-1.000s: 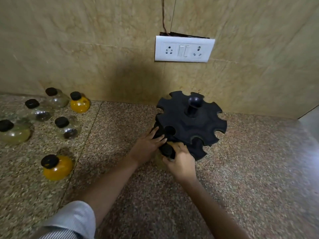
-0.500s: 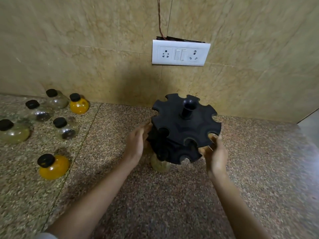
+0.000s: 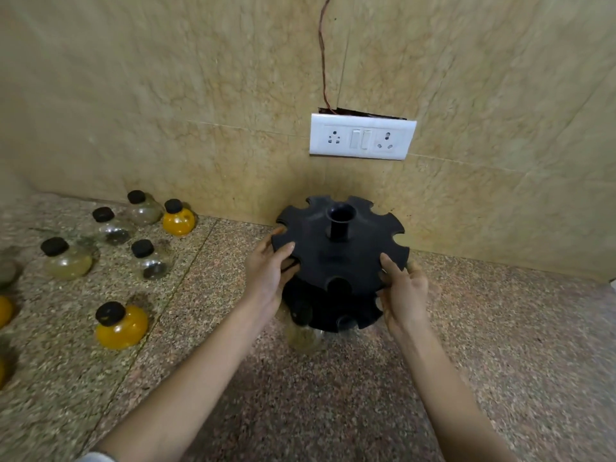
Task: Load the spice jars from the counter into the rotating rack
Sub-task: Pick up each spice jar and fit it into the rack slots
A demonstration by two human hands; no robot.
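Note:
The black rotating rack point(image 3: 346, 261) stands on the counter near the wall, a notched disc on top with a centre post. One pale spice jar point(image 3: 303, 331) with a black cap hangs in a front-left slot of the lower tier. My left hand point(image 3: 268, 278) grips the top disc's left edge, thumb on top. My right hand point(image 3: 405, 295) grips its right edge the same way. Several black-capped jars stand on the counter to the left, among them a yellow jar point(image 3: 121, 325), a clear jar point(image 3: 151, 260) and a pale jar point(image 3: 66, 261).
More jars stand near the wall: a clear one point(image 3: 111, 225), another point(image 3: 143, 208) and a yellow one point(image 3: 178, 218). A white socket plate point(image 3: 361, 136) is on the tiled wall behind the rack. The speckled stone counter point(image 3: 500, 345) stretches to the right and front.
Both hands left the jar at the rack's lower front slot and spread to the sides. They now hold the top disc's left and right edges.

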